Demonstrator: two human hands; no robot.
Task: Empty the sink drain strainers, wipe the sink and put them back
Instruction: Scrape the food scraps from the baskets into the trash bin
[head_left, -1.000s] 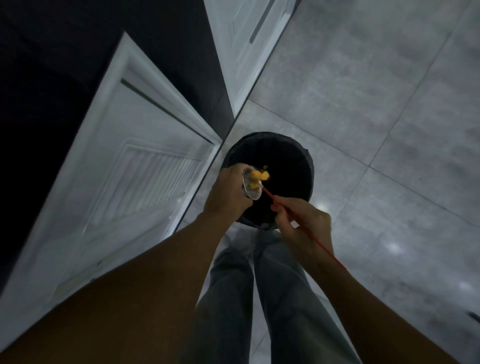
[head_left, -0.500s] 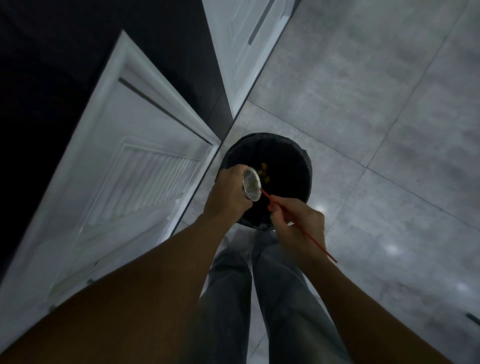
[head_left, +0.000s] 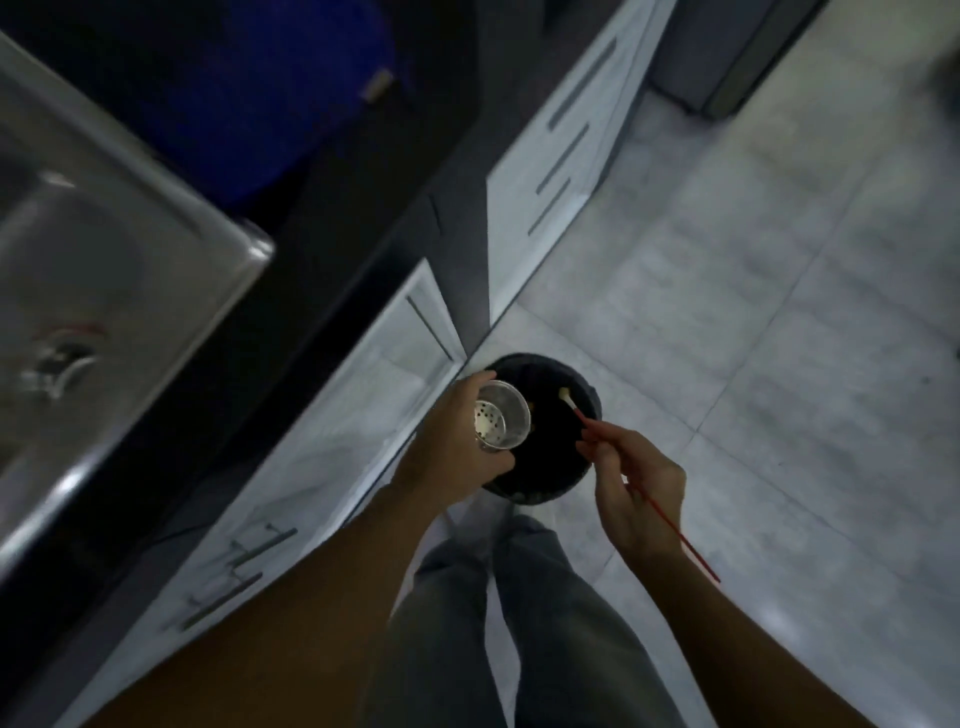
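You've turned the strainer (head_left: 500, 422) since a second ago: its mouth faces up at you, the yellow scraps it carried are out of it, and you can see its bare perforated bottom. Your left hand (head_left: 454, 441) is wrapped round its wall, fingers curled on the far side and thumb under the near rim, holding it above the near left edge of the black bin (head_left: 589, 387).

Your right hand (head_left: 641, 493) has drawn the red stick (head_left: 654, 506) back. Its pale tip, which was at the strainer's mouth half a second ago, now hangs over the middle of the bin, apart from the strainer. You pinch the stick between thumb and fingertips, the other fingers loosely bent, and its tail runs past your wrist. A small yellowish bit shows in the bin just beside the strainer's rim.

Your view has also swung. The steel sink (head_left: 218, 234) now shows at upper left, set in a dark counter, well apart from the bin. A metal fitting with a streak of red lies in it, too blurred to name. Beyond the counter sits a blue container (head_left: 291, 104) with a pale patch that may be a label, too blurred to read.

The bin stands on the tiled floor (head_left: 779, 312), at the corner of the open white cabinet door (head_left: 363, 415), with your legs (head_left: 561, 623) just behind it.
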